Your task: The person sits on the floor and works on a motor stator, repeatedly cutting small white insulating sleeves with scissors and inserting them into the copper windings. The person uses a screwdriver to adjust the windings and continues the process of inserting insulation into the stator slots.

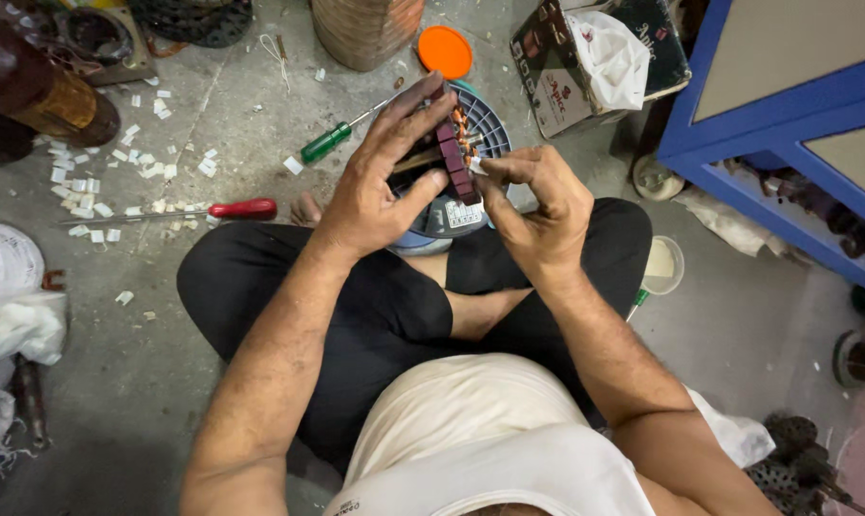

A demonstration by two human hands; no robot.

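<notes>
Head view: looking straight down at a person seated cross-legged on a concrete floor (213, 115), both bare hands raised over the lap.
Right-hand fingers: thumb and forefinger (497, 170) pinched shut on a small white slip (474, 164), pressing it at the side of a dark maroon block.
Left-hand fingers: curled around the far side of that block, thumb (415, 189) on the near side, clasping it firmly.
Left hand: (380, 182) wrapped over the held part, wrist towards the body.
Right hand: (537, 205) just beside it, touching the same part.
Held thing: a stack of dark maroon laminated plates (451, 153) with copper wire (461, 122) at its top, held above a round grey slotted housing (485, 115).
Long axis: runs from near the right thumb up and slightly left, away from the body; the copper end points away.
Risk, slip: the white piece looks thin and could buckle or drop if pushed off-line.
Risk, wire: the copper strands could be nicked by a fingernail or the slot edge.
Risk, grip: the block could twist in the left hand, since the right hand presses from one side only.
Floor nearby: green-handled screwdriver (329, 141), red-handled screwdriver (244, 208), scattered white scraps (88, 182), orange lid (445, 51).
</notes>
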